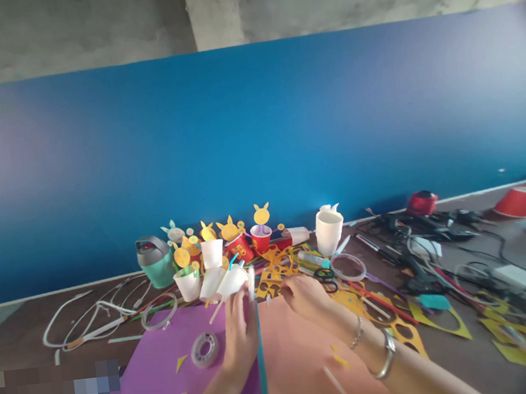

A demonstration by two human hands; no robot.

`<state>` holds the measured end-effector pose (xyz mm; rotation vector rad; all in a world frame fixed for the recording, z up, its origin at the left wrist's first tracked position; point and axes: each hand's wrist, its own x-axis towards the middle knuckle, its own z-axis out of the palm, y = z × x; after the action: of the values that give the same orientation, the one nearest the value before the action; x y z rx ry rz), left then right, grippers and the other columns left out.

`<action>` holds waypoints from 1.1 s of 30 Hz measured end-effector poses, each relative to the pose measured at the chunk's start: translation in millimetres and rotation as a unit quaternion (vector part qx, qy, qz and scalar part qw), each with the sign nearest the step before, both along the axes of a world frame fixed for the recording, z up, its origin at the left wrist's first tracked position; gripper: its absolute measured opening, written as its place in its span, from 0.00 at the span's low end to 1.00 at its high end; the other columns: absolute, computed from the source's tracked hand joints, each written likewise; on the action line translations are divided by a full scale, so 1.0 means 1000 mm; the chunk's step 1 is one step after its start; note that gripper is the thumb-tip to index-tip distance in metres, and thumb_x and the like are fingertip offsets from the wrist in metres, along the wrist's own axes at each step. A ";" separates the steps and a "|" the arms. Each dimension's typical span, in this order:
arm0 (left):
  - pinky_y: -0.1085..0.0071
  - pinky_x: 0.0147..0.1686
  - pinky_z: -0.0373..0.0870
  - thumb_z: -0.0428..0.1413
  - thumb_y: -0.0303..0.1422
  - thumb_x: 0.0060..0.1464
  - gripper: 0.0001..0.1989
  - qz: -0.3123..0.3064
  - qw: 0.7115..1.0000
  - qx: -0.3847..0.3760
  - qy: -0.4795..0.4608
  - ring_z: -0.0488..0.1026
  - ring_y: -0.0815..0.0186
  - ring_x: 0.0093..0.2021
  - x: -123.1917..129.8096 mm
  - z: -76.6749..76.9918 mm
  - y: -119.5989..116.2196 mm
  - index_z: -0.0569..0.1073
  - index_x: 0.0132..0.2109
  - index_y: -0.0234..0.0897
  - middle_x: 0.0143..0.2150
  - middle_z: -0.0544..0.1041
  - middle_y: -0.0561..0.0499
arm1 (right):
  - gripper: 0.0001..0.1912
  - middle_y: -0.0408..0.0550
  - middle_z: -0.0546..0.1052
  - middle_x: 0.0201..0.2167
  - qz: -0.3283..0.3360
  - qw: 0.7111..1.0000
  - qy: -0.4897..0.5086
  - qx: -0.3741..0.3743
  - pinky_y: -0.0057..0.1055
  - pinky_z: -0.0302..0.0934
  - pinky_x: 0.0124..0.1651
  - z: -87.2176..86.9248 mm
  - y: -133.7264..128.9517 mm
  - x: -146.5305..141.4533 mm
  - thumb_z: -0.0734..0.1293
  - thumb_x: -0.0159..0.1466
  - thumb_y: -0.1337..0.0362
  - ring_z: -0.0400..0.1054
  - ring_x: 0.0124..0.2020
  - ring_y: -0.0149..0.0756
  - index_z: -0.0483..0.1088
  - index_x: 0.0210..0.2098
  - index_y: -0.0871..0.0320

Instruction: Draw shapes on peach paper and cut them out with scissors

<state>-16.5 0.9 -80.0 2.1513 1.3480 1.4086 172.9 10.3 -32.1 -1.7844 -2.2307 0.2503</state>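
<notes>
My left hand [240, 328] is at a tilted white paper cup [232, 280], with its fingers closed round the cup's lower part. A blue strip sticks up from that cup. My right hand [304, 296] hovers over the top of the orange paper sheet [293, 357], fingers curled together; whatever they hold, if anything, is too small to make out. Between my left wrist and the purple sheet's [145, 372] left side lies a roll of clear tape [204, 350]. Another white cup [211, 284] leans beside the held one.
Cups with yellow rabbit-shaped cutouts [229, 229] stand behind. A green-grey container [157, 264] is at the left, near white cables [101, 314]. Scissors [325, 280], orange paper scraps [349, 304] and a white cup [329, 231] lie right of centre. Black cables [419, 256] spread further right.
</notes>
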 end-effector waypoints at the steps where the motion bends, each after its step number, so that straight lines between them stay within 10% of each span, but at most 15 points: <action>1: 0.61 0.48 0.69 0.45 0.31 0.62 0.13 0.002 1.000 -0.008 -0.022 0.69 0.59 0.50 0.000 0.002 0.000 0.65 0.53 0.40 0.46 0.71 0.44 | 0.13 0.50 0.78 0.36 0.022 1.000 0.006 0.006 0.28 0.58 0.38 -0.003 0.006 -0.007 0.57 0.63 0.69 0.72 0.38 0.38 0.73 0.33 0.58; 7: 0.61 0.48 0.69 0.44 0.35 0.63 0.09 -0.010 0.994 -0.047 -0.102 0.70 0.60 0.47 -0.004 0.000 -0.003 0.66 0.47 0.43 0.44 0.72 0.45 | 0.13 0.49 0.74 0.43 0.150 0.989 0.014 0.004 0.28 0.57 0.47 -0.016 0.035 -0.055 0.60 0.62 0.70 0.65 0.49 0.38 0.73 0.42 0.56; 15: 0.62 0.43 0.72 0.42 0.34 0.63 0.12 -0.026 0.998 -0.058 -0.024 0.73 0.59 0.44 -0.003 -0.003 0.001 0.67 0.49 0.40 0.41 0.75 0.44 | 0.16 0.56 0.70 0.45 0.043 0.994 0.098 -0.004 0.35 0.60 0.46 -0.015 0.039 -0.031 0.60 0.60 0.70 0.66 0.46 0.43 0.69 0.47 0.60; 18: 0.59 0.46 0.70 0.43 0.32 0.63 0.13 -0.039 0.998 -0.042 0.030 0.72 0.57 0.48 -0.002 -0.005 0.005 0.68 0.51 0.38 0.47 0.75 0.43 | 0.13 0.48 0.72 0.33 0.001 0.934 0.358 -0.006 0.30 0.61 0.37 -0.009 0.036 -0.013 0.57 0.63 0.65 0.68 0.35 0.37 0.69 0.42 0.61; 21: 0.54 0.53 0.65 0.44 0.30 0.62 0.16 -0.054 0.996 -0.012 0.066 0.67 0.56 0.55 -0.003 -0.010 0.008 0.65 0.56 0.37 0.55 0.71 0.42 | 0.10 0.44 0.71 0.27 -0.032 0.805 0.591 -0.043 0.28 0.60 0.33 -0.002 0.030 -0.006 0.65 0.57 0.60 0.67 0.29 0.33 0.68 0.35 0.61; 24: 0.55 0.55 0.64 0.43 0.28 0.63 0.18 -0.057 0.995 -0.005 0.086 0.65 0.57 0.58 -0.004 -0.013 0.009 0.63 0.59 0.39 0.57 0.69 0.43 | 0.14 0.42 0.71 0.24 -0.023 0.734 0.675 -0.070 0.27 0.60 0.34 0.004 0.022 -0.005 0.71 0.51 0.57 0.66 0.27 0.31 0.68 0.30 0.59; 33: 0.58 0.49 0.69 0.45 0.29 0.62 0.15 -0.059 0.995 -0.001 0.077 0.71 0.58 0.50 -0.008 -0.007 0.010 0.69 0.52 0.41 0.49 0.75 0.44 | 0.10 0.43 0.73 0.24 0.066 0.829 0.542 -0.118 0.26 0.59 0.31 0.006 0.021 0.007 0.69 0.53 0.61 0.65 0.26 0.30 0.72 0.32 0.61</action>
<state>-24.2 11.0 -87.0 2.3391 1.2475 1.2192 179.4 31.3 -26.4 -1.0611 -1.4715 1.2493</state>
